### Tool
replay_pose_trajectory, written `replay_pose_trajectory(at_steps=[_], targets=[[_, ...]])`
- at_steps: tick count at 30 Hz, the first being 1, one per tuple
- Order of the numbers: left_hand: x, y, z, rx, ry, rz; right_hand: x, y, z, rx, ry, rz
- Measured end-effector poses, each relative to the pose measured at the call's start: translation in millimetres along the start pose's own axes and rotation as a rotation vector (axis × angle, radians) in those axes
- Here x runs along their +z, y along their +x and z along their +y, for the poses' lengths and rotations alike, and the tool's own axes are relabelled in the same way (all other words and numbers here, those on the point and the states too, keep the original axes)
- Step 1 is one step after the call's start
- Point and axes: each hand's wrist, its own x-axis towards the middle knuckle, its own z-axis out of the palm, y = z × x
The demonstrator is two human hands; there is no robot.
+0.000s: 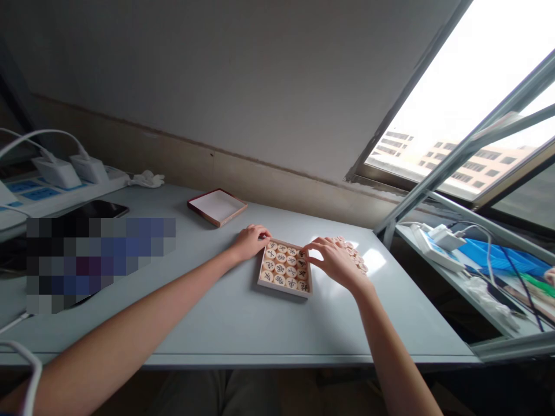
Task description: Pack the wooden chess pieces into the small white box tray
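Observation:
A shallow wooden box (pixel 285 288) lies on the grey table (pixel 243 323), filled with several round wooden chess pieces (pixel 281 268) marked with dark characters. My left hand (pixel 250 241) rests at the box's far left corner, fingers curled against its rim. My right hand (pixel 335 261) hovers at the box's right edge, thumb and fingers pinched by a piece there; what they hold is too small to tell. More loose wooden pieces (pixel 356 256) lie in a pile just behind my right hand.
The box's lid (pixel 217 207) lies open side up at the back of the table. A dark phone (pixel 97 209) and a power strip with white chargers (pixel 65 173) sit at the left. An open window frame (pixel 455 167) and a cluttered shelf (pixel 485 271) stand at the right.

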Motion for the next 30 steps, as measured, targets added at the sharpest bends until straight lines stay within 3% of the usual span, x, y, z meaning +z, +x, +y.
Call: replay_pose_trajectory(at_steps=[7, 13, 25, 30], targets=[[-1.2, -0.6, 0.3, -0.002, 0.007, -0.015, 7.8, 3.2, -12.1, 0.065, -0.033, 0.055], [-1.4, -0.2, 0.1, -0.001, 0.014, -0.014, 13.9, 7.4, -8.5, 0.138, 0.08, 0.07], [-0.6, 0.1, -0.2, 0.019, 0.007, -0.008, 18.8, 2.1, -6.7, 0.107, 0.221, 0.099], [-1.9, -0.6, 1.6, 0.016, 0.004, -0.01, 12.7, 1.2, -2.2, 0.144, 0.323, 0.195]])
